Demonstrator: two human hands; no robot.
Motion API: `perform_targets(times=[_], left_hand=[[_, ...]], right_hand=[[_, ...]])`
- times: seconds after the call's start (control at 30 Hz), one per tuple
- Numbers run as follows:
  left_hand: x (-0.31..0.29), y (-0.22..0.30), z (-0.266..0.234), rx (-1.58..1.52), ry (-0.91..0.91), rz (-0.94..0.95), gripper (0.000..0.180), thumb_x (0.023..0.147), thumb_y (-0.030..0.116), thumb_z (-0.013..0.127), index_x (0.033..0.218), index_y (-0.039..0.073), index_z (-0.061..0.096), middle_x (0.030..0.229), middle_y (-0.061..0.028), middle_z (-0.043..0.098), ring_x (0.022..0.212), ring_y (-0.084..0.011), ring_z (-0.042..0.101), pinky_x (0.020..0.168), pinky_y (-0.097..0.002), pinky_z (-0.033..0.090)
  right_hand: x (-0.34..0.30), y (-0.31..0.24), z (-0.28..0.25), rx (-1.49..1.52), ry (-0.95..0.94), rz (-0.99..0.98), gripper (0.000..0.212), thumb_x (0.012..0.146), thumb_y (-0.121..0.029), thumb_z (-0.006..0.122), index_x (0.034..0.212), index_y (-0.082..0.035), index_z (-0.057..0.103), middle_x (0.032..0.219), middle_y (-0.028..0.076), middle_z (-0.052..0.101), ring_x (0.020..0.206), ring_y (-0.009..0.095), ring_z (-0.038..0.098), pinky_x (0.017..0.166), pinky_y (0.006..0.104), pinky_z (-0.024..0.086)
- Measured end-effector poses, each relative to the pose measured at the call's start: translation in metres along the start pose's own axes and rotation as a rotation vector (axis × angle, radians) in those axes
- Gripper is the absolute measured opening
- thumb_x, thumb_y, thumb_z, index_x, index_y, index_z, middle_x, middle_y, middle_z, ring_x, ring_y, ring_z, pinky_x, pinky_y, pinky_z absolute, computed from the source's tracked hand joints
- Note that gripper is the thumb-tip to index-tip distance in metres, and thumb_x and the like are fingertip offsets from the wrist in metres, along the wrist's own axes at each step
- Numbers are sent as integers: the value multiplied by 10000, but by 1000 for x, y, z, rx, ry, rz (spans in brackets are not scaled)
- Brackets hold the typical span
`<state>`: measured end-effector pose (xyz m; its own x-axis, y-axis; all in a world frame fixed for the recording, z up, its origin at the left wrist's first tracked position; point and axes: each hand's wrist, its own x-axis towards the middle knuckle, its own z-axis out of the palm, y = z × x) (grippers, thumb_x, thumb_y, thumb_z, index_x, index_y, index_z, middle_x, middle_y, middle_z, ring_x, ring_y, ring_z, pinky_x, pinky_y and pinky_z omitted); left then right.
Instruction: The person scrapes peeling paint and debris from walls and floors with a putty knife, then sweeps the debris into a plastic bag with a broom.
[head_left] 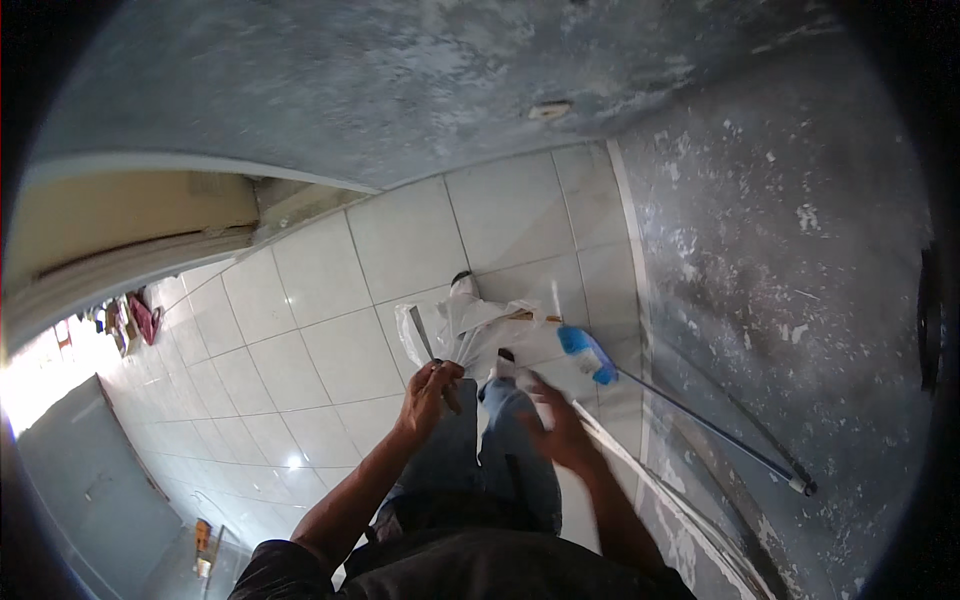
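A whitish, see-through plastic bag [470, 322] hangs in front of my legs, its gathered top in the closed fingers of my left hand [434, 392]. A narrow grey strip [420, 330], like a flat blade, rises from the same hand against the bag; I cannot tell whether it is gripped or inside. My right hand [562, 428] is to the right of my thigh, slightly blurred, with its fingers apart and nothing visible in them. Beyond it, a blue dustpan [588, 352] lies on the floor beside the bag.
A long dark pole [710, 425] runs from the dustpan to the patchy grey wall [770, 270] on the right. Pale strips [640, 465] lie along that wall's foot. A doorway [150, 220] opens at the left. Coloured items [140, 318] sit far left on the tiled floor [330, 365].
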<state>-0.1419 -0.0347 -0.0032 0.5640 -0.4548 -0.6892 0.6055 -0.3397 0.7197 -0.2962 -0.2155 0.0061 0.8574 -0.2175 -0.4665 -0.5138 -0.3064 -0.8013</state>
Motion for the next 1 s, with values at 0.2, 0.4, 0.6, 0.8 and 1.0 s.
perform_targets(times=[0.2, 0.4, 0.6, 0.8, 1.0], left_hand=[[-88, 1, -40, -39, 274, 105, 420, 901, 360, 437, 722, 4, 569, 618, -48, 505, 471, -103, 401, 443, -257, 325], [-167, -8, -79, -312, 426, 286, 373, 895, 356, 468, 680, 56, 519, 669, -64, 564, 540, -98, 427, 452, -235, 298], [-238, -39, -124, -331, 583, 306, 344, 880, 332, 505, 763, 18, 579, 642, -53, 545, 486, -87, 405, 453, -231, 299], [-262, -107, -179, -294, 835, 160, 403, 840, 395, 543, 719, 14, 594, 536, -3, 459, 428, -75, 349, 396, -230, 258], [-290, -220, -245, -134, 986, 42, 373, 822, 363, 577, 687, 18, 545, 472, 30, 361, 372, -64, 284, 352, -251, 198]], right_hand=[[-191, 110, -206, -1352, 3, 643, 605, 695, -356, 700, 1200, -82, 511, 1175, 153, 522, 1165, 327, 431, 943, 502, 341], [-299, 185, -292, -1482, 44, 567, 371, 737, -284, 659, 1032, -68, 602, 1047, 143, 574, 1046, 306, 517, 879, 438, 410], [-298, 189, -297, -1539, 23, 695, 163, 753, -141, 563, 849, -73, 676, 902, 136, 646, 894, 289, 616, 792, 417, 473], [-239, 128, -221, -1421, -199, 627, 211, 767, -168, 539, 894, -85, 685, 947, 110, 659, 904, 271, 631, 789, 358, 499], [-220, 45, -143, -1252, -191, 718, 203, 747, -160, 583, 908, -90, 686, 979, 123, 656, 913, 280, 632, 768, 371, 498]])
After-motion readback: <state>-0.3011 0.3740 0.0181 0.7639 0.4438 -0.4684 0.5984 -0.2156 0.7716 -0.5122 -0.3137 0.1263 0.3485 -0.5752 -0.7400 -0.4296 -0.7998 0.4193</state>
